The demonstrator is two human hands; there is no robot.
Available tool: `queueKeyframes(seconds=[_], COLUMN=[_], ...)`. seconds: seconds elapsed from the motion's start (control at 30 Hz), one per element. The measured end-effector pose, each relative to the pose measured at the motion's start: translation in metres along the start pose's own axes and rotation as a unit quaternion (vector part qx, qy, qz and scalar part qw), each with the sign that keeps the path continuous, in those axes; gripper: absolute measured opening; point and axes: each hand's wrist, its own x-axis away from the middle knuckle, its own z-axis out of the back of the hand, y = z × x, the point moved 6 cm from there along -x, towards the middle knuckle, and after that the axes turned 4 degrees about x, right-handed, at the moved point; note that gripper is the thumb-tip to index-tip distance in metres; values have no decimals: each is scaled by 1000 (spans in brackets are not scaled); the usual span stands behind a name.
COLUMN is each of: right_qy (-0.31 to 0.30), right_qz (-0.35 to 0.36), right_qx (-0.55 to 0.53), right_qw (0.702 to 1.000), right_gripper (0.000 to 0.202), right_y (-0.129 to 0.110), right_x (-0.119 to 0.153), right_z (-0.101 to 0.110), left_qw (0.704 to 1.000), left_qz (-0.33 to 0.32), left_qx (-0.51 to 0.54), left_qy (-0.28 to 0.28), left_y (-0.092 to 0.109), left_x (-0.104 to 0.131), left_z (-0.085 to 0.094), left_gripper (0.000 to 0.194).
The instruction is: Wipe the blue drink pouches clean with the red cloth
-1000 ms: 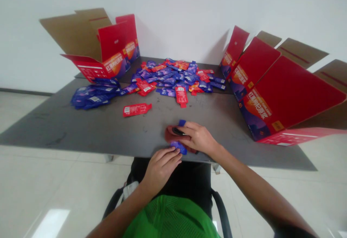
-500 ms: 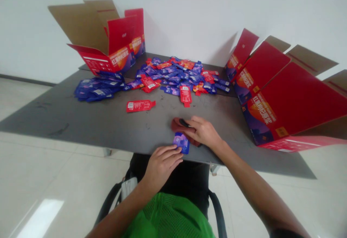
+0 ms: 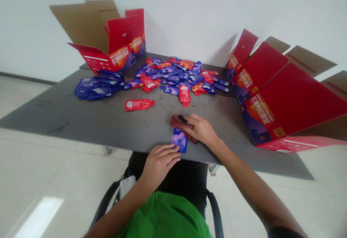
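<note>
A blue and purple sachet point(image 3: 179, 141) lies flat near the table's front edge. The fingertips of my left hand point(image 3: 162, 158) rest on its lower left part, with the fingers stretched out. My right hand point(image 3: 201, 128) is closed on a brown cloth point(image 3: 176, 122), which covers part of the sachet's upper right side. A small black item point(image 3: 182, 119) shows at the fingertips of my right hand, on top of the cloth.
Mixed blue and red sachets point(image 3: 173, 73) form a heap at the table's back. Blue sachets point(image 3: 99, 86) are piled at the left, and a single red sachet point(image 3: 138, 104) lies nearer. Open red cartons stand at the left point(image 3: 94, 59) and right point(image 3: 260, 111).
My right hand and the cloth have shifted slightly up and left, and more of the sachet's upper part shows. My left hand stays on the sachet.
</note>
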Motion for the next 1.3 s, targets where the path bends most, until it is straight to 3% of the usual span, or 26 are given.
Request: queueKeyframes(seconds=[0.07,0.17,0.3,0.37,0.43,0.53,0.67,0.77,0.87,0.93,1.0,1.07,1.13,1.23,1.3], right_qy=[23,53,-24,-28,-7,11,14,-39,-23,9,24,36,28,-16,-18], right_qz=[-23,-18,78,74,34,3,37,86,59,11,-1,11,45,120,114], right_qx=[21,-45,-89,-84,-56,2,-45,-62,-48,12,55,40,-4,-38,-28], right_qw=[999,997,993,993,998,1000,998,994,997,1000,998,998,999,992,993], right_gripper=[33,35,32,34,33,31,32,33,34,34,33,34,35,33,34], right_y=[10,-11,-52,-44,-21,-3,-38,-58,-30,0,14,7,-16,-45,-37], right_x=[-8,1,26,23,10,-9,3,19,11,-6,-19,-19,-8,12,10], right_z=[12,28,10,-1,-5,8,25,8,-7,-5,6,20,25,11,-1], left_qw=[1000,1000,1000,1000,1000,1000,1000,1000,1000,1000,1000,1000,1000,1000,1000], left_qz=[3,10,13,13,9,9,15,22,21,21,24,23,22,27,26], left_qx=[1,0,-14,-13,-5,-1,-3,-11,-3,5,9,11,10,3,2], left_qy=[1,-5,3,3,1,-2,-2,-7,-5,-3,-4,-7,-7,-6,-2], left_y=[0,1,0,0,0,0,-1,-2,-3,-3,-3,-3,-2,-2,-2], left_x=[0,-1,-1,-1,-1,0,0,1,1,1,1,0,0,1,1], left_z=[0,-1,-1,0,0,0,-1,-2,-2,-2,-1,-1,-1,-1,-1], left_gripper=[9,9,7,9,9,9,9,9,10,11,10,10,10,9,9])
